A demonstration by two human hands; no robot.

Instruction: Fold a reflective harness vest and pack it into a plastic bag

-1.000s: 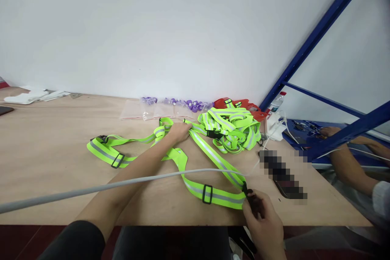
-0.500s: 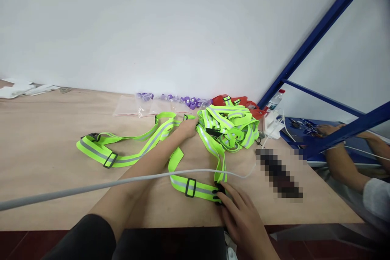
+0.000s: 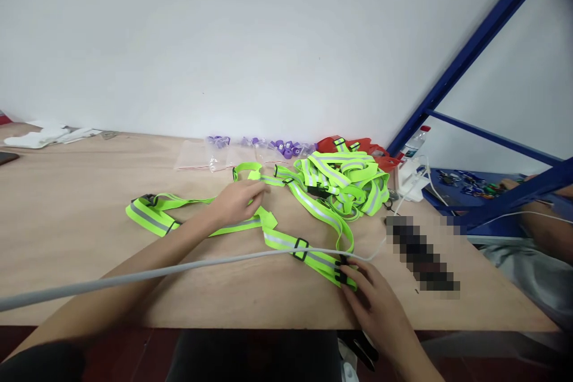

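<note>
A lime-yellow reflective strap vest (image 3: 280, 239), with a silver stripe and black sliders, lies spread on the table. My left hand (image 3: 239, 200) is over its middle, fingers curled together on the strap; the exact grip is partly hidden. My right hand (image 3: 373, 295) pinches the black buckle (image 3: 341, 273) at the vest's near right corner. To the left, another loop of the vest (image 3: 150, 218) lies flat, partly behind my left forearm. Beyond my hands sits a tangled heap of similar reflective straps (image 3: 347, 179).
Behind the heap are a red bag (image 3: 371, 146), purple pieces (image 3: 286, 148) and clear bags (image 3: 192, 155). A bottle (image 3: 416, 142) and white charger (image 3: 409, 182) stand right. A grey cable (image 3: 179, 267) crosses in front. Beyond the blue frame (image 3: 478, 36), another person's arm (image 3: 544, 224) shows.
My left hand has come back from the heap's edge toward the left and nearer me. The near strap has been pulled straighter, and my right hand, still at the buckle, sits slightly farther right.
</note>
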